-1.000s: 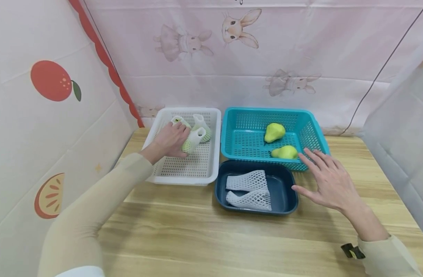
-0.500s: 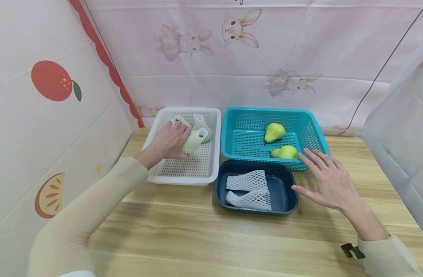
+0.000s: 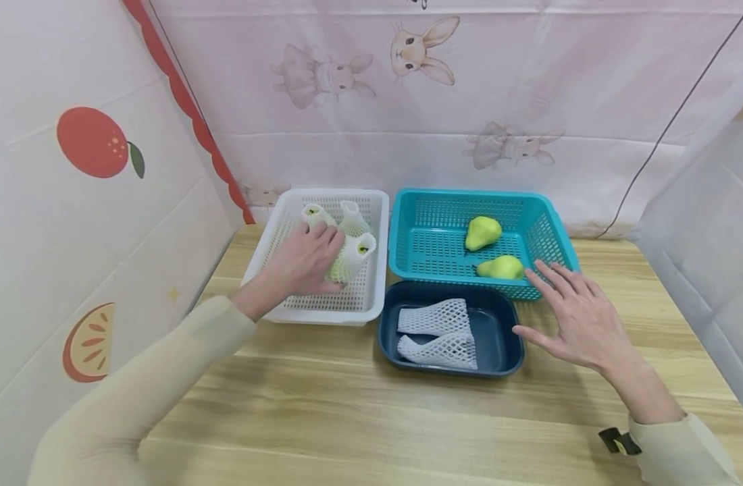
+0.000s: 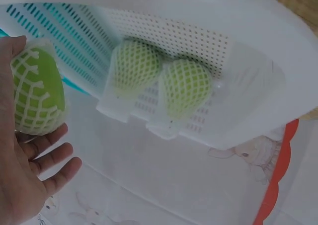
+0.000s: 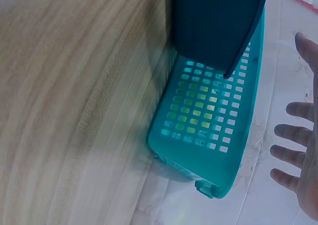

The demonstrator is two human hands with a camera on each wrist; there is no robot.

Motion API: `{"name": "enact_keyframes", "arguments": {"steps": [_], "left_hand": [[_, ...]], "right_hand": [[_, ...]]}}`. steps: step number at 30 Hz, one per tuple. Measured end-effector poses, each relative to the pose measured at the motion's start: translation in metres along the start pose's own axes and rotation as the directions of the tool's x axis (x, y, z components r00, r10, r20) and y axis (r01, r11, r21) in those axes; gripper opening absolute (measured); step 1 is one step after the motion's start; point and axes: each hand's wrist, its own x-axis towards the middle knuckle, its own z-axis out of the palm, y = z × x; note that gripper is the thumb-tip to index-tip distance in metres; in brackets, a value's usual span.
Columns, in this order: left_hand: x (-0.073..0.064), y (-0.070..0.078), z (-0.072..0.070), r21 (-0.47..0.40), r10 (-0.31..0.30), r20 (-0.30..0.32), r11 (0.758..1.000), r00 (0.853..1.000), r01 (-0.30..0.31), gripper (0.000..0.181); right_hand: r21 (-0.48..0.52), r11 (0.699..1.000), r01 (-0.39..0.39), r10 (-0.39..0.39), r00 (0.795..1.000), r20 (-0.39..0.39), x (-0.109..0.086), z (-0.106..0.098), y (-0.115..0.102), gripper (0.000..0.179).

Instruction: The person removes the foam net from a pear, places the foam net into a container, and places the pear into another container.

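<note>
My left hand pinches a green pear in a white foam net over the white basket. In the left wrist view, the held pear sits against the thumb while other fingers spread away from it. Two more netted pears lie against the basket's perforated wall. My right hand, fingers spread and holding nothing, hovers at the near right corner of the teal basket. Inside that basket lie two bare pears. The right wrist view shows them only through the basket's holes.
In front of the teal basket stands a navy basin with two flat white foam nets in it. The baskets and basin sit side by side on a wooden table. Printed cloth walls close in the back and sides.
My left hand has shifted right and toward me, carrying the netted pear away from the other two in the white basket. The right hand has stayed where it was.
</note>
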Motion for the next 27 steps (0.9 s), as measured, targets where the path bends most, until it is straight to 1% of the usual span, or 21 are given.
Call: {"name": "enact_keyframes", "arguments": {"steps": [3, 7, 12, 18, 20, 23, 27], "left_hand": [[-0.004, 0.006, -0.004, -0.009, -0.01, -0.025, 1.0, 1.0, 0.01, 0.083], [-0.011, 0.016, -0.01, -0.006, -0.014, -0.074, 1.0, 0.997, 0.013, 0.086], [-0.022, 0.03, -0.023, -0.078, -0.007, -0.118, 0.997, 0.993, -0.002, 0.091], [-0.036, 0.053, -0.036, -0.164, 0.013, -0.156, 0.986, 0.988, -0.038, 0.094], [-0.041, 0.061, -0.038, -0.196, 0.014, -0.161, 0.979, 0.987, -0.046, 0.093], [-0.048, 0.073, -0.038, -0.253, 0.016, -0.148, 0.966, 0.989, -0.054, 0.095], [-0.057, 0.09, -0.037, -0.335, 0.019, -0.092, 0.941, 0.996, -0.049, 0.095]], "right_hand": [[0.001, 1.0, -0.001, 0.001, 1.0, -0.001, 0.0, 0.0, 0.0, 0.106], [0.004, 1.0, -0.002, 0.002, 1.0, -0.003, 0.0, 0.001, 0.0, 0.105], [0.006, 1.0, -0.005, 0.005, 1.0, -0.01, -0.001, 0.001, 0.0, 0.105], [0.011, 1.0, -0.003, 0.003, 1.0, -0.016, 0.0, 0.002, -0.001, 0.104], [0.009, 1.0, 0.002, -0.002, 1.0, -0.022, 0.001, 0.003, -0.001, 0.105], [0.007, 1.0, 0.006, -0.005, 1.0, -0.024, 0.001, 0.003, -0.001, 0.105], [0.006, 1.0, 0.004, -0.004, 1.0, -0.02, 0.001, 0.004, -0.001, 0.105]]}}
